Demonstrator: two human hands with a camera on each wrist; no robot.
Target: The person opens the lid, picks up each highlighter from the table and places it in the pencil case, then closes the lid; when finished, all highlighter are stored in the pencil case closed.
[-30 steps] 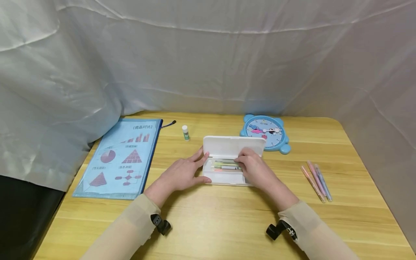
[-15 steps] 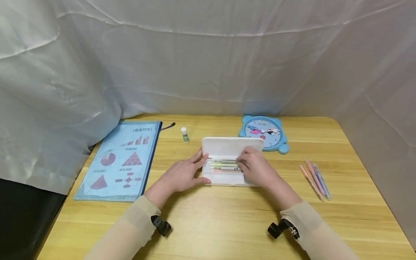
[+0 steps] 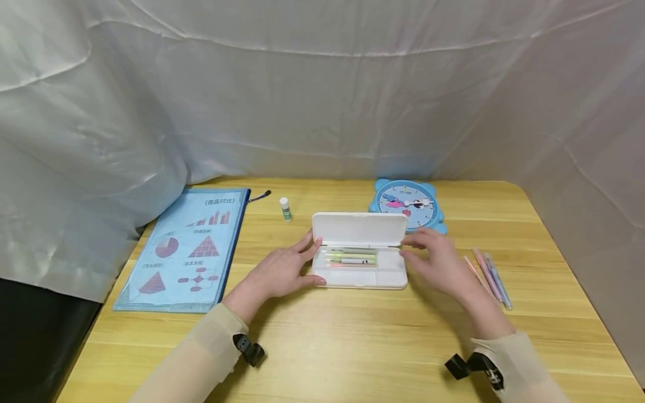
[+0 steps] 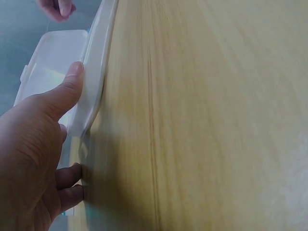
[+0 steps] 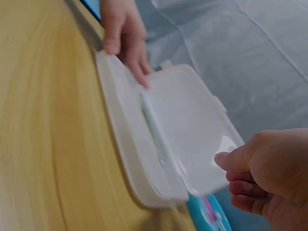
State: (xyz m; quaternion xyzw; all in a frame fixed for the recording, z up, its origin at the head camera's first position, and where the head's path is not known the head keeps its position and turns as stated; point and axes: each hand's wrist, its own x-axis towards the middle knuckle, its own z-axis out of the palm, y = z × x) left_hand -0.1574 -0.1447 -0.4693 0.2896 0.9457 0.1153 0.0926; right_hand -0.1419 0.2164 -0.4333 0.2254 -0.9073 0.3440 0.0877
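A white pencil case (image 3: 391, 275) lies with its lid (image 3: 360, 228) raised, and several slim pens (image 3: 353, 261) rest in its tray. My left hand (image 3: 279, 271) holds the case's left end, thumb at the front edge and fingers toward the hinge side. The left wrist view shows that thumb (image 4: 67, 91) against the case wall. Just off the case's right end is my right hand (image 3: 437, 263), fingers loosely bent and nothing between them. In the right wrist view its thumb overlaps the lid's edge; whether it touches, I cannot tell.
Three pens (image 3: 491, 280) lie to the right, partly behind my right forearm. Behind the case sits a blue toy clock (image 3: 418, 210). A glue stick (image 3: 285, 209) stands at the back, and a blue zip folder (image 3: 186, 252) lies on the left. Grey cloth (image 3: 322, 112) hangs behind the table.
My right hand has come out of the tray, leaving the pens inside, and moved right to beside the case. The left hand has stayed on the case's left end.
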